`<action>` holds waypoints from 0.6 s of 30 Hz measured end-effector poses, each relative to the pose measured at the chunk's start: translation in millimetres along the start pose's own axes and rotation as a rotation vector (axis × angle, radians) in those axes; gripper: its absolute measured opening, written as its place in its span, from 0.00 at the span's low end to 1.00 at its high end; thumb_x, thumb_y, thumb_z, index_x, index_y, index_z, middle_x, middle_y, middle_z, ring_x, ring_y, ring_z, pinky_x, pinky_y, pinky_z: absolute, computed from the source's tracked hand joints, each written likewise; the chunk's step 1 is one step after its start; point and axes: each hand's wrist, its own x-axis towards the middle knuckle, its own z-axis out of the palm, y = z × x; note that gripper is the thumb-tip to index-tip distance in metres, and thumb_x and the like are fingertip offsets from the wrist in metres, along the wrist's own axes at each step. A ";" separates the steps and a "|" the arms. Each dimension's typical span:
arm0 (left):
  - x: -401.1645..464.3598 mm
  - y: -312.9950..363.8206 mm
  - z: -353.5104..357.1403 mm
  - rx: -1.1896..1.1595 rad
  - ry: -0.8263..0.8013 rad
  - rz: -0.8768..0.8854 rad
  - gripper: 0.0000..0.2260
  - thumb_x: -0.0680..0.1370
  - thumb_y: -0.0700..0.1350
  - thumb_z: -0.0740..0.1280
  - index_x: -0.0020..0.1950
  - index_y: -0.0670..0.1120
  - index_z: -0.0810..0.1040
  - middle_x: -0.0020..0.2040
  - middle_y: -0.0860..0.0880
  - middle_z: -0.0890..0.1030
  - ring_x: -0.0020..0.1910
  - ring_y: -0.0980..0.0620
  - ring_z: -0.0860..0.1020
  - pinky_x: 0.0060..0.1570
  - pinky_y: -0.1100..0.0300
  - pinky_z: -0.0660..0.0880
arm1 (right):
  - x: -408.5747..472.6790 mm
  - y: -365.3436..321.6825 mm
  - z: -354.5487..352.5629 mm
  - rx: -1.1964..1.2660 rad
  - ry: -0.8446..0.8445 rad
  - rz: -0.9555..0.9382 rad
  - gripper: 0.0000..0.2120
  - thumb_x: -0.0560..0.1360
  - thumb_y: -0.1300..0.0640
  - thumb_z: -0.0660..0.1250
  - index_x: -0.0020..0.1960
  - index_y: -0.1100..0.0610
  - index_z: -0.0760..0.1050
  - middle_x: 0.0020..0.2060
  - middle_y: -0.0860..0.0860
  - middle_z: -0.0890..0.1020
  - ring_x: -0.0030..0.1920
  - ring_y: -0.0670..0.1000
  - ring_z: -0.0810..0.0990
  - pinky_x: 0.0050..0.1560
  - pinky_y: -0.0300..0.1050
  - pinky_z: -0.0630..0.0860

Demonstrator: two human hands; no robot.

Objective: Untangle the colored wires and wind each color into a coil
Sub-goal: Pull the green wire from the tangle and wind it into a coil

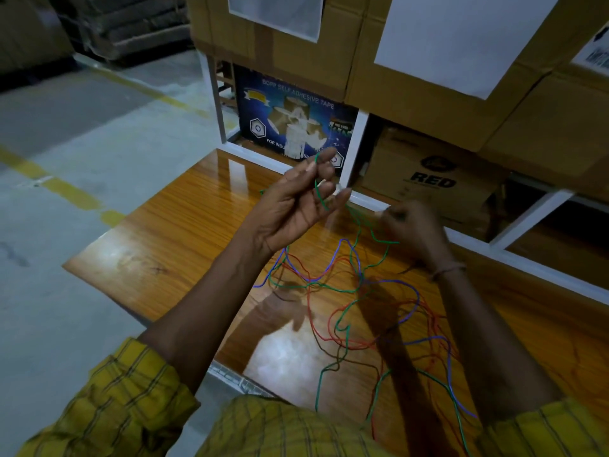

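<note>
While most of the thin colored wires (346, 301) lie in a loose tangle on a glossy orange wooden table (171, 232), one green wire (320, 189) rises from the heap and loops around the fingers of the left hand (293, 206). That hand is raised palm up above the table, its fingers curled inward with the green strand wrapped round them. The right hand (413, 230) hovers just beside it, slightly blurred, fingers bunched and seemingly pinching the same green wire where it runs across; the exact grip is hard to make out. On the tabletop, green, red, blue-purple and dark brown strands cross each other in wide slack curves, and several trail off the near edge toward the person's lap. Both forearms are bare, with rolled yellow checked sleeves (108, 407) at the bottom and a thin band on the right wrist. Beyond the table stand stacked brown cardboard boxes (428, 94) with white labels, on a white metal rack. Under them sits a dark blue box (290, 123) printed with self adhesive tape, partly hidden by the left hand. A grey concrete floor (82, 143) with yellow lines lies to the left.
</note>
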 end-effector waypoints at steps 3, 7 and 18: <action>13.2 -3.5 1.8 0.057 0.054 0.058 0.14 0.89 0.39 0.52 0.74 0.42 0.66 0.60 0.41 0.85 0.61 0.42 0.84 0.69 0.41 0.76 | -22.3 -32.2 12.9 -0.188 -0.268 -0.165 0.20 0.82 0.47 0.70 0.33 0.49 0.74 0.24 0.46 0.71 0.28 0.42 0.68 0.36 0.46 0.60; 22.5 -15.6 -12.5 0.482 0.099 0.024 0.17 0.89 0.43 0.57 0.77 0.44 0.59 0.66 0.35 0.81 0.66 0.33 0.81 0.69 0.35 0.72 | -52.2 -60.8 5.0 0.009 -0.512 -0.239 0.08 0.84 0.52 0.67 0.50 0.53 0.82 0.27 0.50 0.84 0.26 0.42 0.76 0.35 0.42 0.71; 4.2 -15.5 -19.8 0.872 -0.051 -0.223 0.12 0.89 0.42 0.55 0.73 0.43 0.68 0.48 0.35 0.83 0.50 0.41 0.84 0.56 0.50 0.78 | -51.8 -46.8 -96.3 0.995 -0.338 -0.257 0.12 0.79 0.53 0.66 0.53 0.61 0.81 0.27 0.55 0.73 0.25 0.48 0.69 0.40 0.46 0.80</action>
